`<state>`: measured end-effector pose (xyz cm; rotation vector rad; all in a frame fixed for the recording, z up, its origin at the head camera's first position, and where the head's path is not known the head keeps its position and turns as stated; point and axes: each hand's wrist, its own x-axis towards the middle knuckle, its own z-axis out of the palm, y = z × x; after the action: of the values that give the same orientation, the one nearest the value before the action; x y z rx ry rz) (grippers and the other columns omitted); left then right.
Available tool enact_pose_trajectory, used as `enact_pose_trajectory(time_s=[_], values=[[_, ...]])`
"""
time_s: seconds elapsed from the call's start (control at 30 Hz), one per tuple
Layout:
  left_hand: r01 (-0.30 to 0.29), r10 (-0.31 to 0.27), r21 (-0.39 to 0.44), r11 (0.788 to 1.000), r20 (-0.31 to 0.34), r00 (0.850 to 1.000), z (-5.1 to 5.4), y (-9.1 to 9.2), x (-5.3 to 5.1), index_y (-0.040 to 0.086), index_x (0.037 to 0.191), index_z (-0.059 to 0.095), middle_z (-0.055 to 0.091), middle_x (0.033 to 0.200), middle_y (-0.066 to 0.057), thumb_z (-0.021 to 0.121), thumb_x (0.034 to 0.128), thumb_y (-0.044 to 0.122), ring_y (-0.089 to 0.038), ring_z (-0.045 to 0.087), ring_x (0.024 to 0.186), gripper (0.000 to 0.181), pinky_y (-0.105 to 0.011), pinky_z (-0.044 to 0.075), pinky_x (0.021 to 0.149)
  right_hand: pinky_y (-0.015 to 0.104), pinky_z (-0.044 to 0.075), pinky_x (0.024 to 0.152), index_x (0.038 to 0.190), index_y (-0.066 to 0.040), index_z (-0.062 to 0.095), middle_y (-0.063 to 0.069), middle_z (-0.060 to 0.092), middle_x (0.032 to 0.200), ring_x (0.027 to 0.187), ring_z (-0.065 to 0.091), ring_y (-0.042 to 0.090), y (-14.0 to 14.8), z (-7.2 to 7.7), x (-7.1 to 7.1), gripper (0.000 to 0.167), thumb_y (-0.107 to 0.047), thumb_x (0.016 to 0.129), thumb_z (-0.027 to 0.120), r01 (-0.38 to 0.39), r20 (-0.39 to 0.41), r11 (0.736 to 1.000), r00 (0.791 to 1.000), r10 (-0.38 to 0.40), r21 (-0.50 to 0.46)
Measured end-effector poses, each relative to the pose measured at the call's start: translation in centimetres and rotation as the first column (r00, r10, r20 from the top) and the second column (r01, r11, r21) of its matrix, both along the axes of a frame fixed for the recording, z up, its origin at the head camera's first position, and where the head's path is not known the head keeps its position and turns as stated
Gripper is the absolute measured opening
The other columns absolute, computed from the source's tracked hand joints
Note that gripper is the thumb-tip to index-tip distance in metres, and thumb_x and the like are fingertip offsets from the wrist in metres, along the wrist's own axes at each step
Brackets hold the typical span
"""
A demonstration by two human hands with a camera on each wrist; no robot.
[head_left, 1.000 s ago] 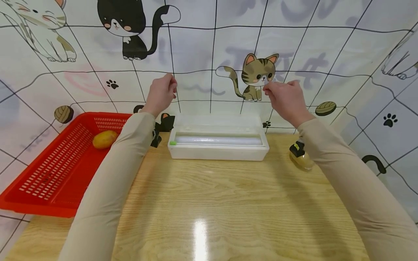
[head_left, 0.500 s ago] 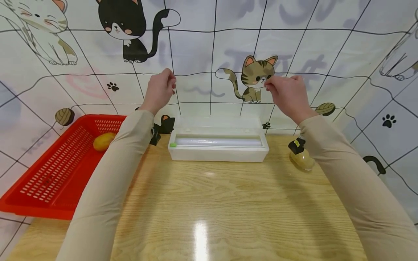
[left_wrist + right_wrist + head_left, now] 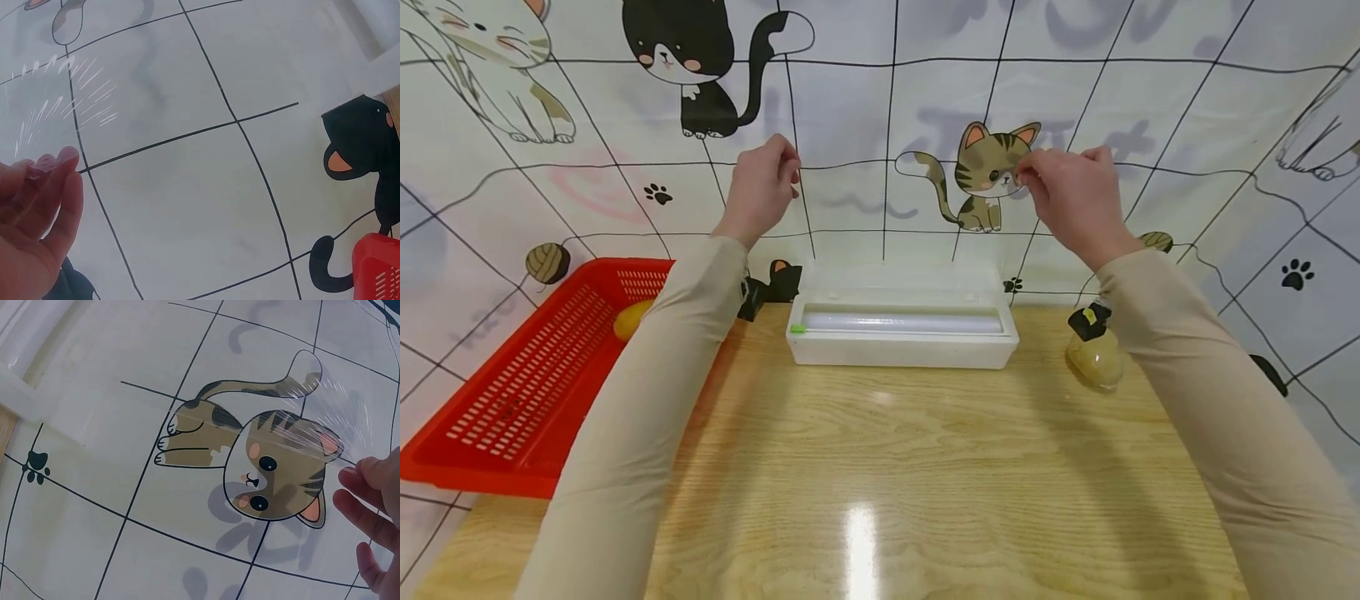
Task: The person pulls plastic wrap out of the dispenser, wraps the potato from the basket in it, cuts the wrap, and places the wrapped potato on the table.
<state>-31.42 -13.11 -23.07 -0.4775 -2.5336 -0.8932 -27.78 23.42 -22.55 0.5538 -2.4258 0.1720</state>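
Observation:
Both hands are raised over a white cling film box [image 3: 904, 350] at the back of the table. My left hand [image 3: 760, 187] pinches one corner of a sheet of clear cling film [image 3: 90, 103], seen by its creases and glints in the left wrist view. The other corner is pinched between the thumb and fingers of my right hand [image 3: 1075, 196]; in the right wrist view the film stretches off toward the left. With its lid raised at the back, the box shows a film roll [image 3: 902, 323] inside and a green piece [image 3: 797, 329] at its left end.
A red plastic basket [image 3: 490, 483] stands at the left, with a yellow potato-like thing [image 3: 631, 321] partly behind the left sleeve. At the right, a similar yellow thing in clear film [image 3: 1096, 360] lies beside the right forearm. A cat-printed wall covering [image 3: 850, 108] rises behind the table.
Both hands have risen, and the right hand has shifted slightly to the right. The left sleeve now covers more of the yellow thing in the basket. The box stays in place.

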Motion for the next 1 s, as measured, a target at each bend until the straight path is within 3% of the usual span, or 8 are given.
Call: enact_pose_trajectory(time_s=[0.37, 0.77, 1.0], values=[[-0.018, 0.018, -0.003, 1.000, -0.009, 1.000, 1.6, 0.1, 0.1, -0.004, 0.108, 0.052, 0.060, 0.093, -0.018, 0.043, 0.1024, 0.008, -0.025, 0.064, 0.078, 0.016, -0.025, 0.045, 0.072, 0.054, 0.033, 0.081, 0.104, -0.003, 0.066, 0.019, 0.070, 0.092, 0.078, 0.064, 0.037, -0.1, 1.5, 0.2, 0.013, -0.008, 0.097, 0.056, 0.018, -0.036, 0.999, 0.999, -0.017, 0.032], [-0.053, 0.052, -0.046, 0.998, -0.028, 0.998, 3.3, 0.0, 0.5, -0.003, 0.112, 0.054, 0.061, 0.094, -0.016, 0.044, 0.1025, 0.010, -0.023, 0.064, 0.081, 0.019, -0.026, 0.046, 0.077, 0.054, 0.031, 0.083, 0.105, -0.003, 0.067, 0.018, 0.069, 0.099, 0.084, 0.064, 0.037, -0.1, 3.0, 0.4, 0.016, -0.012, 0.099, 0.054, 0.027, -0.049, 1.000, 0.998, -0.026, 0.016], [-0.068, 0.068, -0.008, 0.998, -0.052, 0.996, 4.0, 0.2, 0.7, -0.002, 0.112, 0.055, 0.062, 0.093, -0.015, 0.045, 0.1023, 0.012, -0.018, 0.063, 0.078, 0.020, -0.023, 0.047, 0.076, 0.053, 0.032, 0.084, 0.105, -0.001, 0.066, 0.019, 0.068, 0.097, 0.084, 0.062, 0.038, -0.1, 3.7, 0.7, 0.019, -0.013, 0.100, 0.052, 0.018, -0.072, 1.000, 0.997, -0.017, 0.008]])
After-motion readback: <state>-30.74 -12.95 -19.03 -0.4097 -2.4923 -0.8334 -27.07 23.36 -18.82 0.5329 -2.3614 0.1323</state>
